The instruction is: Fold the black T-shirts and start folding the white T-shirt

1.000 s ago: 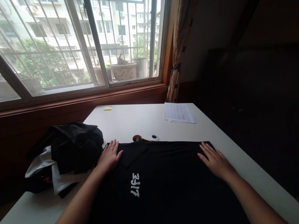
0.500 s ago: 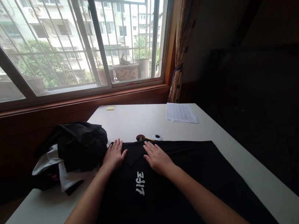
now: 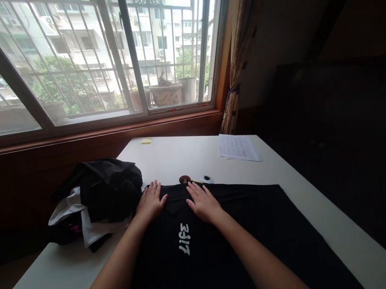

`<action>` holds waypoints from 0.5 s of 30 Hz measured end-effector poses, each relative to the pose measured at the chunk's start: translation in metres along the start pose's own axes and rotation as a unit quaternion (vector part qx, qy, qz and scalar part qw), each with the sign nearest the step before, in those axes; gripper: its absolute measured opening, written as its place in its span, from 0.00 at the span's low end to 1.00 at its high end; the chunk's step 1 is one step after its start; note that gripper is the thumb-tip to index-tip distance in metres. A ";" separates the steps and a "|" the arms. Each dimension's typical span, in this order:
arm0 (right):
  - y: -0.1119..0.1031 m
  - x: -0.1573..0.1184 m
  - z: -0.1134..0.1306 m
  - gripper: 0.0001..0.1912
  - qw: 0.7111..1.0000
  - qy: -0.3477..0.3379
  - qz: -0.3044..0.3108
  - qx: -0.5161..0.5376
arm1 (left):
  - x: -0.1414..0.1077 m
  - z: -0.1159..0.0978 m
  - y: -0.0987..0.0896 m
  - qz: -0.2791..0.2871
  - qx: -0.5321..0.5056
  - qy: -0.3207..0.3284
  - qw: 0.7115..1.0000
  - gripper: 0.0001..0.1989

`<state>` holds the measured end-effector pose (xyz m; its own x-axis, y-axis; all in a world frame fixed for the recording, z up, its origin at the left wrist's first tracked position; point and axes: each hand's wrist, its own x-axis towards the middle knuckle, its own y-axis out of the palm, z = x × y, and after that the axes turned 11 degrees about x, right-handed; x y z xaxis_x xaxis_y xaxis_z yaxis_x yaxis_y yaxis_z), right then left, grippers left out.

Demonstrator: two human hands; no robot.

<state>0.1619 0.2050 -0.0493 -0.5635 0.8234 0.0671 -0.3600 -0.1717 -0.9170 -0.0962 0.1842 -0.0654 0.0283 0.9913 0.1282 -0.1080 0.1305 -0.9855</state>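
A black garment (image 3: pixel 269 229) with white lettering (image 3: pixel 184 239) lies spread flat across the table in front of me. My left hand (image 3: pixel 152 202) rests open on its far left part, palm down, fingers stretched to the far edge. To the right of it, my right hand (image 3: pixel 203 201) also lies flat and open on the cloth, fingertips at the same edge. Just beyond those fingertips are a roll of brown tape (image 3: pixel 184 179) and a small white round object (image 3: pixel 206 179). A thin yellow item between them is partly hidden. The garment's near end runs out of view.
A heap of black and white clothes (image 3: pixel 109 189) sits at the left table edge, close to my left hand. Printed sheets (image 3: pixel 239 147) and a yellow sticky note (image 3: pixel 146 141) lie on the white table (image 3: pixel 176 154). Behind stands a barred window (image 3: pixel 87 59) with a tied curtain (image 3: pixel 232 105).
The view has shifted slightly, so the scene sits a little further right. Against the lettering, my right hand is slightly further left. Both hands stay flat on the garment.
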 end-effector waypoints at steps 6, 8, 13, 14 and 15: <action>-0.012 -0.015 -0.029 0.35 1.000 0.022 0.007 -0.020 | -0.002 0.000 -0.004 0.008 -0.005 -0.001 1.000 0.35; -0.016 -0.022 -0.041 0.35 0.999 0.032 0.003 -0.027 | -0.002 0.000 -0.005 0.008 -0.007 -0.001 1.000 0.35; -0.029 -0.048 -0.079 0.35 0.997 0.065 -0.011 -0.041 | -0.002 0.001 -0.005 0.010 -0.012 0.001 1.000 0.35; -0.032 -0.055 -0.087 0.35 0.996 0.074 -0.015 -0.044 | -0.002 0.001 -0.005 0.011 -0.013 0.001 1.000 0.35; -0.035 -0.062 -0.096 0.35 0.995 0.083 -0.019 -0.048 | -0.002 0.001 -0.005 0.012 -0.013 0.002 1.000 0.36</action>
<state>0.2807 0.2117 -0.0588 -0.4166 0.9080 0.0441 -0.3025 -0.0927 -0.9486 -0.0971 0.1816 -0.0609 0.0293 0.9941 0.1048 -0.0820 0.1069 -0.9909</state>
